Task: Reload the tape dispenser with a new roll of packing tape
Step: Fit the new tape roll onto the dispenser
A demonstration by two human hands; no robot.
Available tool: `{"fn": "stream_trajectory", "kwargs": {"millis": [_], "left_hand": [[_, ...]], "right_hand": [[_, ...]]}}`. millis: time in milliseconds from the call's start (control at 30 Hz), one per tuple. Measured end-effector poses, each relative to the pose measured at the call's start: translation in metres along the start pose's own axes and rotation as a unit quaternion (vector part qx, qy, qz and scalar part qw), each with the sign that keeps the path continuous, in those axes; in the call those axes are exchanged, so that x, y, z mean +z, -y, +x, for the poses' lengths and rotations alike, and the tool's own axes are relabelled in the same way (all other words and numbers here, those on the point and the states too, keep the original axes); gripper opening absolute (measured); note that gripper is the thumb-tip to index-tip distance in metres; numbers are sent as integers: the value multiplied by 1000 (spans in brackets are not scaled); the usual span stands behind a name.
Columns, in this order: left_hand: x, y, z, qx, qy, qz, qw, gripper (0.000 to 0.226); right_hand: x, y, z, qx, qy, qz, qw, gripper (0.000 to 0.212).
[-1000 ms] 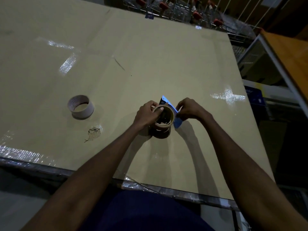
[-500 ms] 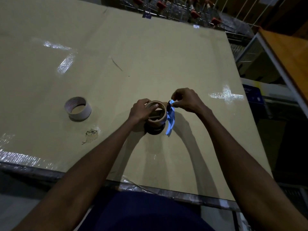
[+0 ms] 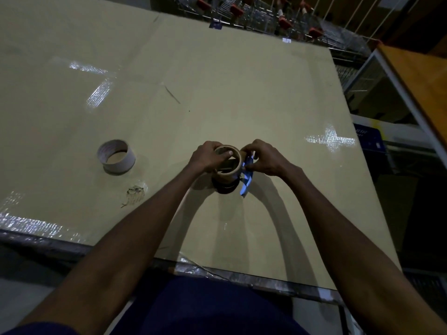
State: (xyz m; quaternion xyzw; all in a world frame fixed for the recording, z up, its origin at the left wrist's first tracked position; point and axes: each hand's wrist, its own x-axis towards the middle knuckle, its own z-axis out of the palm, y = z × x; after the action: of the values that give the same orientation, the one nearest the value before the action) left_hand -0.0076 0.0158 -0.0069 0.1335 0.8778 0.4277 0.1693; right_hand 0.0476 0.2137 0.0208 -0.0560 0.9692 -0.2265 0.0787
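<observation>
A brown roll of packing tape [image 3: 228, 163] stands on end in the middle of the table, with a dark part of the dispenser under and inside it. My left hand [image 3: 208, 157] grips the roll's left side, thumb across its top rim. A blue dispenser [image 3: 246, 180] piece hangs down the roll's right side. My right hand [image 3: 262, 157] pinches the top of that blue piece against the roll. A pale empty tape core [image 3: 116, 156] lies apart on the left.
The tan cardboard-covered table [image 3: 242, 93] has shiny tape strips along its near edge. A torn scuff [image 3: 134, 193] marks the surface near the core. Shopping carts [image 3: 278, 18] stand beyond the far edge. A wooden shelf [image 3: 423, 78] with a metal frame is at the right.
Both hands have closed in on the roll. My right hand has come down against the roll's right side with the blue piece. The empty core has not moved.
</observation>
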Motion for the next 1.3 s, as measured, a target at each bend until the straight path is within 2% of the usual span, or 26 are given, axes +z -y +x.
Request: {"fn": "stream_trajectory", "kwargs": {"millis": [167,400,667,833,933,1133,1167,1300], "left_hand": [[-1,-2,-5,3,21,17,1000,46],[2,-4,-5,-2,25,19,1000,40],[-2,0,-1,-7,14,22,1000,40],[2,-1,2,-20,-4,58,998,40],[5,-2,3,-18,-14,71,997,41],[10,-4,0,-28,-43,97,994,42],[11,-4,-1,-25,-46,99,994,41],[10,-6,-2,-18,-46,94,994,39]], "right_hand": [[1,-3,-1,13,-8,24,1000,58],[-3,-4,-4,27,36,55,998,60],[1,-7,-1,49,19,58,997,57],[0,-4,-1,60,32,61,996,43],[-2,-5,-1,57,33,97,993,41],[-11,8,-7,56,68,211,974,18],[-12,7,-8,59,77,223,970,19],[-8,1,-6,72,81,245,963,44]]}}
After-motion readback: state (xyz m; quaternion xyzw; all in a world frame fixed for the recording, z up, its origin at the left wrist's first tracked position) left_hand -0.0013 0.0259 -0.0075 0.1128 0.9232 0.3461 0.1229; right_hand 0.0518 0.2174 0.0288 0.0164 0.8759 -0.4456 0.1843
